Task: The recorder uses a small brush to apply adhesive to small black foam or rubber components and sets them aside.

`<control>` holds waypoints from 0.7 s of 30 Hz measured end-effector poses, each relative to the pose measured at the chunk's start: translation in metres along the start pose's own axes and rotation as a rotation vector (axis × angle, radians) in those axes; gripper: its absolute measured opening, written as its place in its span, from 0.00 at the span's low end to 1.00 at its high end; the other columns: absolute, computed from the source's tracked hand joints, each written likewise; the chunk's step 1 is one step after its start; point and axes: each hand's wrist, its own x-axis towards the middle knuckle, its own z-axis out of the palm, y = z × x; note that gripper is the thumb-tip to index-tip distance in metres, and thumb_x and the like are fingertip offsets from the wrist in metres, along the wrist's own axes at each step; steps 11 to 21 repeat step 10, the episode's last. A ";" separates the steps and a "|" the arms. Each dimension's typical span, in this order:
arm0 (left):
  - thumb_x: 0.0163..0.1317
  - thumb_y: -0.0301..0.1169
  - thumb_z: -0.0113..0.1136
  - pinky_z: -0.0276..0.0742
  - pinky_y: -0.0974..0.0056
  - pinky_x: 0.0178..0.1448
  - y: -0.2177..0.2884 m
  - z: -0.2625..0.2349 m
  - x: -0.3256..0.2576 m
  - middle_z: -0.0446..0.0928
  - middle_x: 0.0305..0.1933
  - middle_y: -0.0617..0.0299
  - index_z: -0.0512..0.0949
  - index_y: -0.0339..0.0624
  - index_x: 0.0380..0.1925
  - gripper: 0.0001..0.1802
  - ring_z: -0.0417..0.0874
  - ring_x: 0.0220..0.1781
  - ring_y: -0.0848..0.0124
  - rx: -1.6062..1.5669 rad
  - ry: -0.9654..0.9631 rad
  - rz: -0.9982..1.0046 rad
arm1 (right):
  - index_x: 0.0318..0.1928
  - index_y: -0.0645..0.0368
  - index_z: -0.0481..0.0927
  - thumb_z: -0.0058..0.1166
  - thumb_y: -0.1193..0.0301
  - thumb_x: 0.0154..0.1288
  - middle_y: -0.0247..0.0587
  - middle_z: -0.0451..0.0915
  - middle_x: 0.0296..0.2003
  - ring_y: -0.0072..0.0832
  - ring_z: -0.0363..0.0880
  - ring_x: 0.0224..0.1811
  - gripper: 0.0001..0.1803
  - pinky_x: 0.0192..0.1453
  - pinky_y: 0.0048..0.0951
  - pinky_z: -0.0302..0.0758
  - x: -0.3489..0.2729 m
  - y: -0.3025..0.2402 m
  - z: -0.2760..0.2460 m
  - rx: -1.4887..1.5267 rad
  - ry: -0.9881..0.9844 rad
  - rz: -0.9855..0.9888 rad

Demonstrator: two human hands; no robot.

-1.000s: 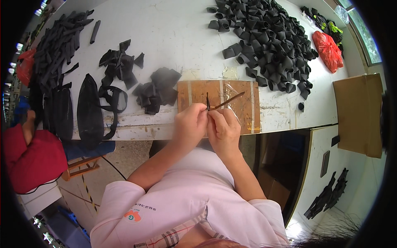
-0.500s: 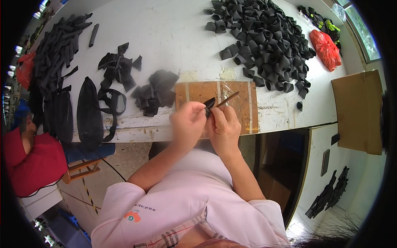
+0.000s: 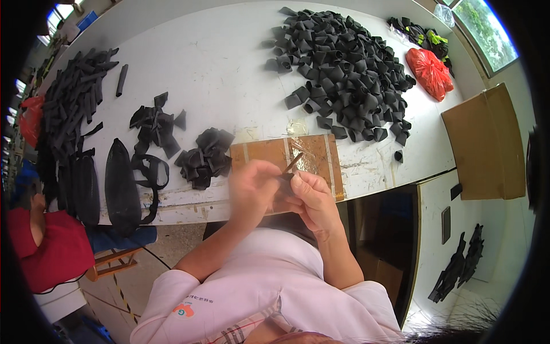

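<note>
My right hand [image 3: 314, 198] pinches a small black fabric piece [image 3: 286, 184] with its thumb pressed on top. My left hand [image 3: 252, 188], somewhat blurred, has its fingers closed at the same piece's left side. A thin brown stick-like tool [image 3: 293, 163] slants up from between the hands; which fingers hold it is hidden. Both hands are over the near edge of a brown board [image 3: 263, 152] with pale tape strips. Just left of the board lies a small pile of black fabric pieces [image 3: 206, 156].
A big heap of folded black loops [image 3: 349, 74] covers the table's far right. Black rolled strips [image 3: 77, 92] and loose scraps [image 3: 157, 126] lie left, with black mesh pouches [image 3: 122, 186]. A red bag [image 3: 429, 73] and cardboard box [image 3: 484, 146] stand right. Another person's red sleeve [image 3: 54, 241] shows left.
The view has tilted, so the table sits lower in the picture. The brown tool has turned more upright and lies nearer the left fingers. My right hand has rolled, showing its thumb on the piece.
</note>
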 end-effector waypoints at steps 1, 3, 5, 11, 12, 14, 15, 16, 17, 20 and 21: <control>0.50 0.14 0.47 0.55 0.79 0.12 0.004 -0.003 0.004 0.74 0.25 0.57 0.70 0.31 0.31 0.08 0.62 0.09 0.86 -0.002 -0.006 0.011 | 0.25 0.58 0.71 0.49 0.63 0.62 0.24 0.64 0.19 0.10 0.57 0.19 0.13 0.19 0.14 0.53 -0.003 -0.007 0.001 -0.228 0.015 -0.074; 0.54 0.18 0.45 0.52 0.79 0.09 0.013 -0.011 0.015 0.74 0.29 0.50 0.69 0.31 0.36 0.08 0.60 0.06 0.84 -0.863 -0.421 -0.323 | 0.25 0.58 0.71 0.49 0.63 0.62 0.24 0.65 0.19 0.09 0.56 0.19 0.13 0.19 0.13 0.53 -0.003 -0.029 0.013 -0.261 -0.027 -0.173; 0.57 0.20 0.44 0.52 0.79 0.08 0.028 -0.003 0.016 0.73 0.32 0.48 0.67 0.31 0.39 0.09 0.58 0.05 0.85 -1.047 -0.447 -0.397 | 0.25 0.58 0.71 0.49 0.63 0.62 0.24 0.66 0.20 0.09 0.56 0.18 0.13 0.20 0.13 0.53 -0.001 -0.053 0.032 -0.319 -0.090 -0.303; 0.61 0.28 0.47 0.51 0.77 0.06 0.013 -0.008 0.037 0.72 0.41 0.45 0.64 0.36 0.49 0.17 0.60 0.05 0.85 -0.832 -0.278 -0.535 | 0.25 0.58 0.72 0.51 0.64 0.61 0.22 0.67 0.19 0.09 0.56 0.19 0.12 0.19 0.12 0.53 0.042 -0.043 -0.001 -0.180 -0.203 -0.083; 0.61 0.28 0.47 0.51 0.77 0.06 0.013 -0.008 0.037 0.72 0.41 0.45 0.64 0.36 0.49 0.17 0.60 0.05 0.85 -0.832 -0.278 -0.535 | 0.25 0.58 0.72 0.51 0.64 0.61 0.22 0.67 0.19 0.09 0.56 0.19 0.12 0.19 0.12 0.53 0.042 -0.043 -0.001 -0.180 -0.203 -0.083; 0.61 0.28 0.47 0.51 0.77 0.06 0.013 -0.008 0.037 0.72 0.41 0.45 0.64 0.36 0.49 0.17 0.60 0.05 0.85 -0.832 -0.278 -0.535 | 0.25 0.58 0.72 0.51 0.64 0.61 0.22 0.67 0.19 0.09 0.56 0.19 0.12 0.19 0.12 0.53 0.042 -0.043 -0.001 -0.180 -0.203 -0.083; 0.61 0.28 0.47 0.51 0.77 0.06 0.013 -0.008 0.037 0.72 0.41 0.45 0.64 0.36 0.49 0.17 0.60 0.05 0.85 -0.832 -0.278 -0.535 | 0.25 0.58 0.72 0.51 0.64 0.61 0.22 0.67 0.19 0.09 0.56 0.19 0.12 0.19 0.12 0.53 0.042 -0.043 -0.001 -0.180 -0.203 -0.083; 0.61 0.28 0.47 0.51 0.77 0.06 0.013 -0.008 0.037 0.72 0.41 0.45 0.64 0.36 0.49 0.17 0.60 0.05 0.85 -0.832 -0.278 -0.535 | 0.25 0.58 0.72 0.51 0.64 0.61 0.22 0.67 0.19 0.09 0.56 0.19 0.12 0.19 0.12 0.53 0.042 -0.043 -0.001 -0.180 -0.203 -0.083; 0.61 0.28 0.47 0.51 0.77 0.06 0.013 -0.008 0.037 0.72 0.41 0.45 0.64 0.36 0.49 0.17 0.60 0.05 0.85 -0.832 -0.278 -0.535 | 0.25 0.58 0.72 0.51 0.64 0.61 0.22 0.67 0.19 0.09 0.56 0.19 0.12 0.19 0.12 0.53 0.042 -0.043 -0.001 -0.180 -0.203 -0.083; 0.61 0.28 0.47 0.51 0.77 0.06 0.013 -0.008 0.037 0.72 0.41 0.45 0.64 0.36 0.49 0.17 0.60 0.05 0.85 -0.832 -0.278 -0.535 | 0.25 0.58 0.72 0.51 0.64 0.61 0.22 0.67 0.19 0.09 0.56 0.19 0.12 0.19 0.12 0.53 0.042 -0.043 -0.001 -0.180 -0.203 -0.083; 0.61 0.28 0.47 0.51 0.77 0.06 0.013 -0.008 0.037 0.72 0.41 0.45 0.64 0.36 0.49 0.17 0.60 0.05 0.85 -0.832 -0.278 -0.535 | 0.25 0.58 0.72 0.51 0.64 0.61 0.22 0.67 0.19 0.09 0.56 0.19 0.12 0.19 0.12 0.53 0.042 -0.043 -0.001 -0.180 -0.203 -0.083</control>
